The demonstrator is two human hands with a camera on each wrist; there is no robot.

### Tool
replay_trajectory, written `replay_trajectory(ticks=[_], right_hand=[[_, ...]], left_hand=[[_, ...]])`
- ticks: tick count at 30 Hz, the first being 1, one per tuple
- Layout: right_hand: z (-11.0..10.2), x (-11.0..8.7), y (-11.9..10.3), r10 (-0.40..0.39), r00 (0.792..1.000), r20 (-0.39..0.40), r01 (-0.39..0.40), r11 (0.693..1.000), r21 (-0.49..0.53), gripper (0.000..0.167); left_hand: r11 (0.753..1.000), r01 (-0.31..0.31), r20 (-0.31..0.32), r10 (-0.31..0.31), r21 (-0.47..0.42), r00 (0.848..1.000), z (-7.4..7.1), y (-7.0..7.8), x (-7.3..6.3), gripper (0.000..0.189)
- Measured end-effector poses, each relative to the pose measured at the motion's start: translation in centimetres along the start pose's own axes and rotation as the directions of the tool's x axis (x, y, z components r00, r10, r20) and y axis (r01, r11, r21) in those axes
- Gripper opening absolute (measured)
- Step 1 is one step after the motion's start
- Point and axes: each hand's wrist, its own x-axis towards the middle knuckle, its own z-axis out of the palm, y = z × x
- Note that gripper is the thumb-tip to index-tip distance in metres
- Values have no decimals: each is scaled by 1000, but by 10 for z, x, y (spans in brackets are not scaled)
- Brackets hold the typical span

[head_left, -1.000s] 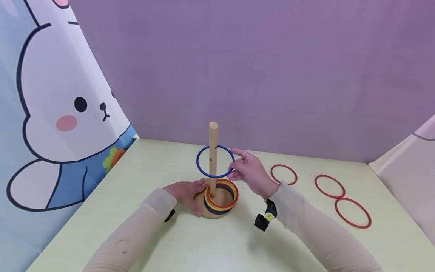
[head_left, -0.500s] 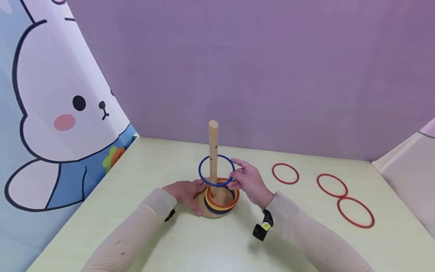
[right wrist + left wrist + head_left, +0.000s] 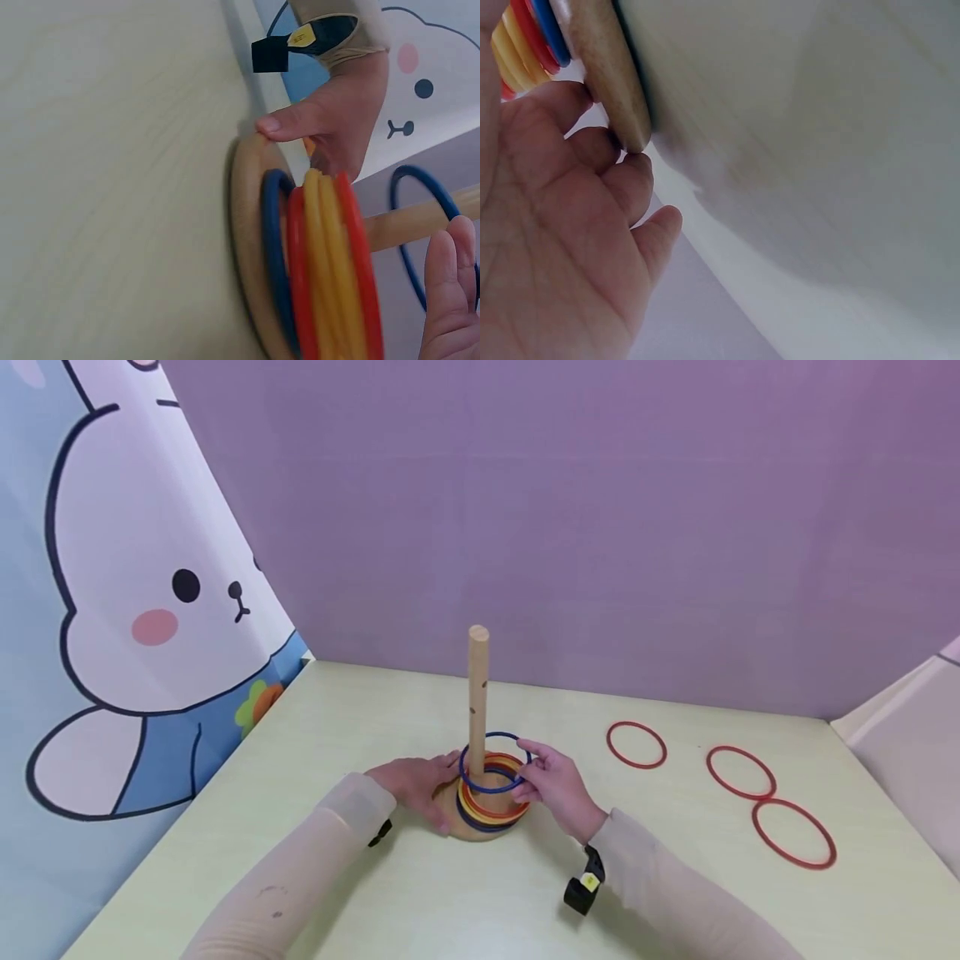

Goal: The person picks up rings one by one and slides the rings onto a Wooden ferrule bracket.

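In the head view, a round wooden peg [image 3: 477,693] rises upright from a disc base [image 3: 444,810]. My left hand [image 3: 408,785] grips the base's left edge, its thumb at the near side. The left wrist view shows curled fingertips [image 3: 634,169] against the rim of the base [image 3: 615,75]. Low around the peg, my right hand [image 3: 555,785] pinches a blue ring [image 3: 490,792] by its right side. Beneath it, a stack of red, yellow and blue rings [image 3: 495,818] lies around the peg on the base. The right wrist view shows the held ring [image 3: 427,178] apart from the stack [image 3: 322,255].
Three red rings lie flat on the table [image 3: 360,718] to the right: one alone [image 3: 634,767] beyond my right hand, and a far one [image 3: 771,776] touching a nearer one [image 3: 795,862]. A purple backdrop [image 3: 562,527] stands behind, a rabbit-print cloth [image 3: 135,568] at left.
My right hand has lowered the blue ring along the peg, from about mid-height to just over the stack. The left hand keeps its hold on the base.
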Motion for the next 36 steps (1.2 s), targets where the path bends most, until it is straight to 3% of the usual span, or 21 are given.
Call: replay_trajectory(ticks=[6,14,36], right_hand=[[-2,0,9,-12,1000,3,12,1000,4,47],[-5,-2,15,13,998,67,-15,1000,20,47],[-20,-4,17,45,990,137,-16,977,-212,57]], left_hand=[[1000,-6,0,6,-6,1000,1,1,0,102],[1000,-18,5,17,8,1000,-1,0,2,102],[1000,-22,-6,22,-6,1000,1,1,0,100]])
